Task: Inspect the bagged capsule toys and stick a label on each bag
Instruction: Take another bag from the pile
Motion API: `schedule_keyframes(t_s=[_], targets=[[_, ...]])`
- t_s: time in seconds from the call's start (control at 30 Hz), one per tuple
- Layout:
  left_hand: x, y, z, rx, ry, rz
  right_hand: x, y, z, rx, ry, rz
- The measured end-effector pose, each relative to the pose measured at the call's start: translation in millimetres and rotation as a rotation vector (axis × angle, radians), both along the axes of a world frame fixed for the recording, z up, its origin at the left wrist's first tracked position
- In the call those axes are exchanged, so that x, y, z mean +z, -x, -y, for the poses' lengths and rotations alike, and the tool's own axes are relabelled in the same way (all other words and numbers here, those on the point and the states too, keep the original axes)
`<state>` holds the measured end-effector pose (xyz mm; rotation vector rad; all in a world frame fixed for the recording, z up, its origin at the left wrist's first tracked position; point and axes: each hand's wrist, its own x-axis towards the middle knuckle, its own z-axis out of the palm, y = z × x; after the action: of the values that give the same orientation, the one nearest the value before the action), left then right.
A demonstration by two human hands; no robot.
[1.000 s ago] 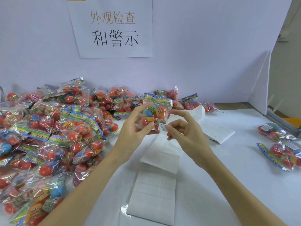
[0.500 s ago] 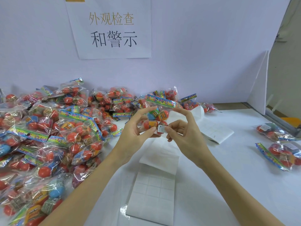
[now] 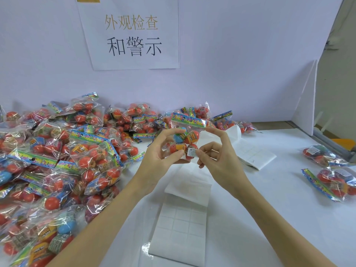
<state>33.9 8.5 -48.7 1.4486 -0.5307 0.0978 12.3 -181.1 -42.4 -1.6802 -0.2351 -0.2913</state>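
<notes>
- Fingers first: my left hand [image 3: 159, 157] curls its thumb and fingertips around one bag [image 3: 185, 139] of capsule toys, holding it up at the centre of the frame above the counter [image 3: 269, 218].
- My right hand [image 3: 217, 157] has its forefinger touching the bag's upper right edge, while its thumb sits at the small white label [image 3: 192, 152] on the bag's lower right; the other fingers are loosely curled. I judge this hand to be pressing the label down, though I cannot tell whether it is fully stuck.
- I expect the bag to feel light and crinkly: thin clear film, slippery, with hard round capsules inside that shift and roll under pressure. The printed header strip [image 3: 189, 120] along its top looks like the stiffest, flattest part to take hold of; the label wants a capsule behind it as backing, or the film will wrinkle.
- Across the left of the frame lies a large pile of bags [image 3: 63, 160], which I take to be waiting their turn.
- At the right edge lie two labelled bags [image 3: 327, 170], well apart from the pile.
- Below my hands, at the lower centre, a label sheet [image 3: 181, 226] rests on the counter; another folded sheet [image 3: 254, 153] lies just right of my right hand.
- On the wall, at the upper centre, hangs a paper sign [image 3: 133, 33].
</notes>
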Motion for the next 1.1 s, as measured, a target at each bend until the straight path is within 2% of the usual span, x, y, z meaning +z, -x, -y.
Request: schedule_keyframes(t_s=[0.23,0.43,0.5,0.6,0.83,0.97,1.1], targets=[[0.6,2.7,6.4,0.095,0.022,0.006,-3.4,0.5,-0.4,0.006,0.043,0.026],[-3.8,-0.8,5.8,0.109,0.023,0.003,-5.2,-0.1,1.1,-0.138,0.19,0.031],[-4.5,-1.6,5.9,0.1,0.04,-0.005,-1.5,0.4,3.8,-0.105,0.143,-0.097],[-3.9,-2.0,6.0,0.055,0.086,-0.025,2.4,0.7,5.2,0.068,-0.044,-0.28],[3.1,2.4,6.9,0.023,0.187,-0.106,-1.1,-1.1,7.9,0.084,-0.083,-0.169],[1.5,2.8,8.1,0.033,0.189,-0.109,2.0,0.5,4.7,0.145,-0.132,-0.22],[0.0,3.5,8.3,0.031,0.165,-0.123,1.1,1.5,2.5,0.153,-0.069,-0.232]])
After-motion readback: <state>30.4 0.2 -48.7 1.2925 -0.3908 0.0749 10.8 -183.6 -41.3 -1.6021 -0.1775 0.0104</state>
